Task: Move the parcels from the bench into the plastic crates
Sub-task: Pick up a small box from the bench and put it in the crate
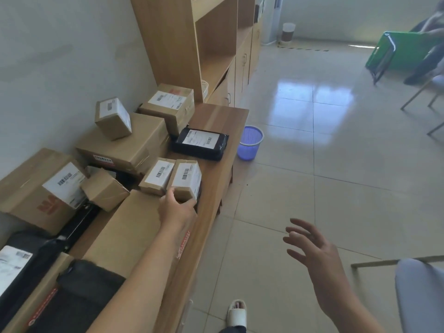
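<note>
Many parcels lie on the wooden bench (216, 121) along the left wall. My left hand (176, 207) grips the near end of a small labelled cardboard box (186, 180) near the bench's front edge. A twin small box (157, 176) lies right beside it. Farther back sit a black wrapped parcel (200, 143), a long flat carton (125, 145) with a small box (113, 118) on top, and another carton (170, 104). My right hand (310, 246) hovers over the floor, fingers spread and holding nothing. No plastic crate is in view.
A purple mesh bin (249, 145) stands on the tiled floor by the bench's end. A wooden shelf unit (204, 44) rises behind the bench. A person with a green folded frame (394, 54) is at the far right. A chair leg (374, 263) sits near right.
</note>
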Demonstrator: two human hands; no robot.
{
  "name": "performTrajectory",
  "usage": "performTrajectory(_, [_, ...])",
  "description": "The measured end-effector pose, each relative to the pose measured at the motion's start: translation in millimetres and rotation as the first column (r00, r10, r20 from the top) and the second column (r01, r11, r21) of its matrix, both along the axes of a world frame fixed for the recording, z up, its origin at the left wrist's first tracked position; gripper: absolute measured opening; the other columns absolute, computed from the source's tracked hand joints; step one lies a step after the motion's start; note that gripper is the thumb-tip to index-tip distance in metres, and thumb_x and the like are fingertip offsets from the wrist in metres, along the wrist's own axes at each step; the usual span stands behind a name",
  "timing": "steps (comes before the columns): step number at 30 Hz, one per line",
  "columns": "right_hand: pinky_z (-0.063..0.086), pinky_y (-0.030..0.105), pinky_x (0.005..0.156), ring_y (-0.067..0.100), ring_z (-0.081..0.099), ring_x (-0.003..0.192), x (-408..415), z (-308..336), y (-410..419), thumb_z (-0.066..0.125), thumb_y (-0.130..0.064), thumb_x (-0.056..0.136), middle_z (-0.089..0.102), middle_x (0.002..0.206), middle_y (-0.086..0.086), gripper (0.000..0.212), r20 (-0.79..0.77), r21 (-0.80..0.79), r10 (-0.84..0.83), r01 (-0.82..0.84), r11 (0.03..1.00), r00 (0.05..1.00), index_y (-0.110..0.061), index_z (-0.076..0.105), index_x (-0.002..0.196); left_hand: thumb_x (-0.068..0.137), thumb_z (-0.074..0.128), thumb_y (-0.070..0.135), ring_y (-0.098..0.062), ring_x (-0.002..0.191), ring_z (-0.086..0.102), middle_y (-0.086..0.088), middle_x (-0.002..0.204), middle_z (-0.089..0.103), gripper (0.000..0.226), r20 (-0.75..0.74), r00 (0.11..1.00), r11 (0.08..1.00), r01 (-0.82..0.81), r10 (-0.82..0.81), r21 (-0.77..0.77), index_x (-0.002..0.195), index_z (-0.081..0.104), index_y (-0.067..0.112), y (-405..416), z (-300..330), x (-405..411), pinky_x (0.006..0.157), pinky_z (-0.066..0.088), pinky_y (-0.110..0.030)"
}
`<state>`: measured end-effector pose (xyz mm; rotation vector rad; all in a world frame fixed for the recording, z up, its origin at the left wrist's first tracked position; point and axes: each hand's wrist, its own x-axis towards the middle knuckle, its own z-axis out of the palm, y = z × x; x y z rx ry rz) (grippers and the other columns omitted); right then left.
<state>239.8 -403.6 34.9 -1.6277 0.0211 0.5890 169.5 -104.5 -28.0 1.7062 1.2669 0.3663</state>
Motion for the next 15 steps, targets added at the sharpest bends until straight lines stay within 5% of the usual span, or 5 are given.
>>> performTrajectory(2, [0.056,0.041,0.092,0.023,0.070,0.108,20,2,11,0.075,-0.025,0.078,0.076,0.108,-0.001,0.031,-0.006,0.000,0.007,-0.007,1.000,1.000,-0.029,0.076,0.109,0.087,0.078,0.027,-0.029,0.128,0.050,-0.011,0.148,0.042,0.073,-0.168,0.985,0.995,0.042,-0.027,0.090,0.150,0.042,0.023,27,-10,24,0.102,0.053,-0.046])
performTrajectory(7, [0.054,0.043,0.094,0.027,0.069,0.109,63,2,34,0.063,-0.008,0.097,0.073,0.113,0.006,0.024,-0.042,0.027,0.015,-0.014,1.000,0.999,-0.022,0.072,0.114,0.082,0.082,0.038,-0.033,0.133,0.041,-0.013,0.147,0.039,0.083,-0.433,0.896,0.983,0.153,-0.093,0.106,0.150,0.038,0.022,67,-26,60,0.107,0.044,-0.044])
performTrajectory(11, [0.054,0.040,0.089,0.027,0.070,0.105,92,0,66,0.074,-0.018,0.088,0.073,0.111,0.006,0.030,-0.062,0.049,0.091,-0.088,0.995,0.994,-0.019,0.071,0.117,0.079,0.082,0.037,-0.033,0.129,0.043,-0.014,0.142,0.045,0.074,-0.495,0.866,0.980,0.152,-0.068,0.132,0.139,0.043,0.021,79,-30,75,0.106,0.042,-0.041])
performTrajectory(15, [0.056,0.040,0.090,0.026,0.070,0.102,116,0,107,0.067,-0.032,0.072,0.074,0.108,0.004,0.047,-0.081,0.052,0.228,-0.224,0.973,0.970,-0.018,0.071,0.117,0.078,0.085,0.030,-0.029,0.121,0.051,-0.008,0.131,0.054,0.066,-0.466,0.884,0.989,0.104,-0.044,0.104,0.128,0.041,0.022,84,-26,79,0.097,0.050,-0.040])
